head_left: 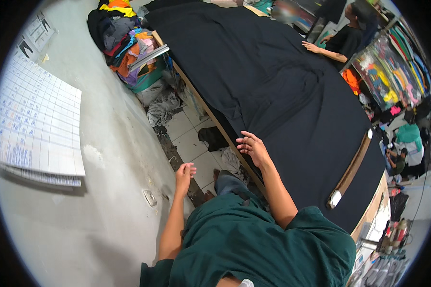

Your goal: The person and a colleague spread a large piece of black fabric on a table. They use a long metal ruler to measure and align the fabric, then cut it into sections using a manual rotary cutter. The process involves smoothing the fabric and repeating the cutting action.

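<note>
A large sheet of black fabric (297, 105) covers the table, with wrinkles across its middle and its left edge along the wooden table edge (191, 86). My right hand (251, 148) is raised over the fabric's left edge, fingers spread and holding nothing. My left hand (184, 172) is held above the narrow floor gap between wall and table, fingers loosely apart, with nothing visible in it. A long wooden bar (349, 172) with pale ends lies on the fabric at the right.
At left is a wall (110, 201) with hanging paper sheets (38, 115). Piled coloured cloth (124, 43) and a metal strip (148, 57) sit beyond the tiled gap (184, 141). A co-worker (345, 45) stands across the table, near colourful stacks (388, 71); another person (397, 160) is farther right.
</note>
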The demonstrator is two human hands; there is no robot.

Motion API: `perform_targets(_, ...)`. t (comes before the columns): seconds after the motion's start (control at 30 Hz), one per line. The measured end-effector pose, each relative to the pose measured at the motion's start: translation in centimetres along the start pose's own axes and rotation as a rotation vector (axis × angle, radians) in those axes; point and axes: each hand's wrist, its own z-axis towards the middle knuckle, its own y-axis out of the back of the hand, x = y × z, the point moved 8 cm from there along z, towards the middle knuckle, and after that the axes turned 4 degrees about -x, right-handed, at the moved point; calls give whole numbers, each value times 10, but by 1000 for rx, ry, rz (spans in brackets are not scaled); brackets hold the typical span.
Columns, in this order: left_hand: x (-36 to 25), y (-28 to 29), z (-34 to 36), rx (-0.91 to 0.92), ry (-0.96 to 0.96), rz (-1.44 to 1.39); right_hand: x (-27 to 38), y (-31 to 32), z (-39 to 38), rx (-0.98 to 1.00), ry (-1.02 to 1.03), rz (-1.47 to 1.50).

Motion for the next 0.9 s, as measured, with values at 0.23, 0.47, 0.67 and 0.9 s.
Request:
perform_targets(0.23,-110,-78,83,257,-33,-110,5,-20,79,-34,-145,-79)
perform_targets(0.47,-146,-134,189,102,152,-324,0,-20,152,-142,-266,142)
perform_targets(0.67,-137,-152,265,-86,244,-273,7,-14,167,-114,-345,118)
perform_targets(0.9,-161,-135,332,-93,318,72,4,-15,155,-209,-342,371)
